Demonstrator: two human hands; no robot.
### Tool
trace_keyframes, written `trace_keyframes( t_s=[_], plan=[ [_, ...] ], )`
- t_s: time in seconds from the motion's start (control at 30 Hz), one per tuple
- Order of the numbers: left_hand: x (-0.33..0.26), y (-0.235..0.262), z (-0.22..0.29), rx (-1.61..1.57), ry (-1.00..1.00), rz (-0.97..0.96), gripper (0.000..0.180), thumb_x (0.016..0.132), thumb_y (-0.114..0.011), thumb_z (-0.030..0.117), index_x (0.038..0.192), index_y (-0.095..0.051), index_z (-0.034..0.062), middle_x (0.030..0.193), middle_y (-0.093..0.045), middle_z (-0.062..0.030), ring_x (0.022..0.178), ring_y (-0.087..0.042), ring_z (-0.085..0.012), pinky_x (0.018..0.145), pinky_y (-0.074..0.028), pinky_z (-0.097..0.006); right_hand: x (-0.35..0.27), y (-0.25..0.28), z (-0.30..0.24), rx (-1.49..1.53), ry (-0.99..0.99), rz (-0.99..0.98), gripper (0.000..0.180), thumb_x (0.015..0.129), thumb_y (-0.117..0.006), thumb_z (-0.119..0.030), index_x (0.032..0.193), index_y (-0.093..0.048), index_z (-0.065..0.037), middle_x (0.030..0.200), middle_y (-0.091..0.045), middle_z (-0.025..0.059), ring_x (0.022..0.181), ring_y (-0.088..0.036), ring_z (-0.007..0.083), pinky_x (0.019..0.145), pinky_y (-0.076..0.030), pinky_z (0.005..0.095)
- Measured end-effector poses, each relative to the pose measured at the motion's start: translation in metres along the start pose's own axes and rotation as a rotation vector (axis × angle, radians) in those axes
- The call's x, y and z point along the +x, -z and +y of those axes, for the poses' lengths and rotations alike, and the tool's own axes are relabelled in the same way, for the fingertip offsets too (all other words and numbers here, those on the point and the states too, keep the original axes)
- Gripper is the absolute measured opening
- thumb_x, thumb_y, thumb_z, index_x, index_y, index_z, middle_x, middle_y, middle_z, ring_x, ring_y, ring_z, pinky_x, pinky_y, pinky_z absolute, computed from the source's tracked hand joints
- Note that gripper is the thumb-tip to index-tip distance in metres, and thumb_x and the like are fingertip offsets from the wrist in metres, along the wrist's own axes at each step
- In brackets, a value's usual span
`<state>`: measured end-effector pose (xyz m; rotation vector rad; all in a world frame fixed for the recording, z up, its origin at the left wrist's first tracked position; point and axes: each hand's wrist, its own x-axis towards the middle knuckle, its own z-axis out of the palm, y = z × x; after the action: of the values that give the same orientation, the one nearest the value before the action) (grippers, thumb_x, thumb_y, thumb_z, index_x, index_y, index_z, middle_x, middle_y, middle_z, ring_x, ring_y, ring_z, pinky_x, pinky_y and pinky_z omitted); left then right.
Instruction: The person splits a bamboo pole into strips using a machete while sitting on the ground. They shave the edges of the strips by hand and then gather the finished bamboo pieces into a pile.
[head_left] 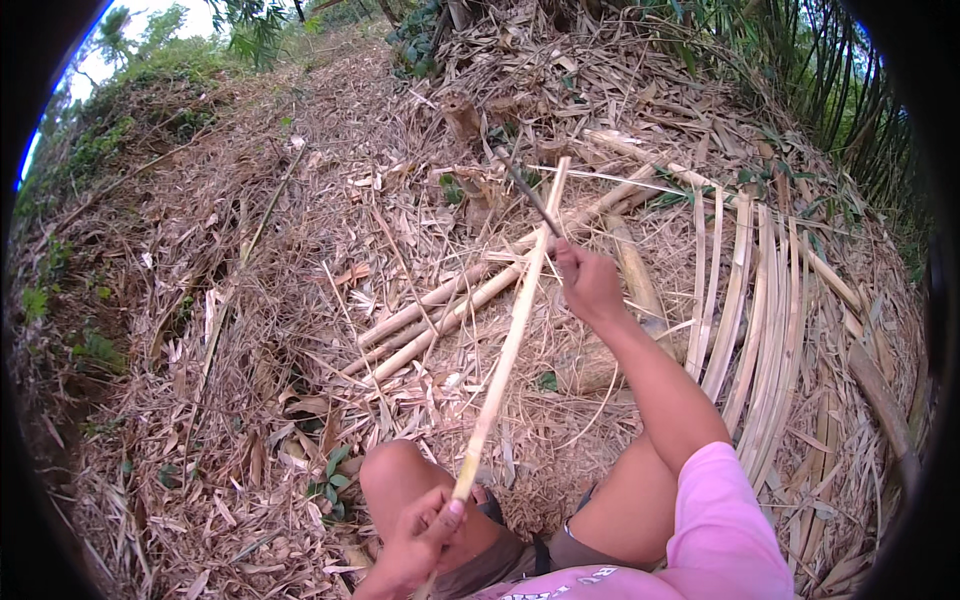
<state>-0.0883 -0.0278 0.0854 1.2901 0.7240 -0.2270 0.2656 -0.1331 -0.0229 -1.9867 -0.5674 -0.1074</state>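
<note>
A long pale bamboo strip (pixel 506 375) slants up and away from my lap. My left hand (pixel 425 535) is closed round its near end, thumb lying along the top. My right hand (pixel 590 283), arm stretched forward, grips a machete (pixel 524 185) whose dark, narrow blade points up and to the left. The blade crosses the strip near its far end; whether the two touch I cannot tell. The machete's handle is hidden in my fist. Several bamboo poles (pixel 455 315) lie on the ground beyond the strip.
Several split bamboo strips (pixel 755 320) rest side by side at the right, their far ends on a pole (pixel 690 178). Cut stumps (pixel 478 195) stand ahead. Dry leaves and shavings cover the ground, and a dark branch (pixel 882 405) lies far right.
</note>
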Motion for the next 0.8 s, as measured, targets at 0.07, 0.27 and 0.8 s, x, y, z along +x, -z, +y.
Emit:
trace_keyframes(
  t_s=[0.07,0.27,0.8],
  plan=[
    [-0.001,0.003,0.001,-0.004,0.008,0.015,0.020,0.103,-0.046,0.022,0.090,-0.046,0.0064,0.060,-0.039,0.0008,0.039,-0.028,-0.0062,0.035,-0.020,-0.023,-0.003,-0.006,-0.006,-0.093,0.242,0.018,0.071,0.093,-0.030,-0.071,0.064,-0.057,-0.012,0.049,-0.051,0.0038,0.039,-0.050,0.0196,0.036,-0.034,0.0335],
    [0.019,0.011,-0.001,-0.080,0.005,0.065,0.021,0.102,-0.050,0.026,0.092,-0.052,0.0072,0.064,-0.045,0.0036,0.050,-0.036,-0.0025,0.042,-0.026,-0.019,-0.076,-0.023,-0.053,-0.188,0.574,-0.165,0.066,0.088,-0.042,-0.072,0.067,-0.057,-0.011,0.057,-0.056,0.0040,0.047,-0.058,0.0219,0.039,-0.040,0.0361],
    [0.042,-0.015,0.011,0.161,-0.151,0.241,0.024,0.102,-0.049,0.023,0.114,-0.054,0.0036,0.063,-0.042,0.0058,0.048,-0.037,-0.0029,0.042,-0.028,-0.020,-0.087,-0.030,-0.062,-0.075,0.659,-0.094,0.065,0.081,-0.053,-0.071,0.069,-0.056,-0.007,0.061,-0.057,0.0071,0.051,-0.060,0.0259,0.050,-0.045,0.0374]
  ],
)
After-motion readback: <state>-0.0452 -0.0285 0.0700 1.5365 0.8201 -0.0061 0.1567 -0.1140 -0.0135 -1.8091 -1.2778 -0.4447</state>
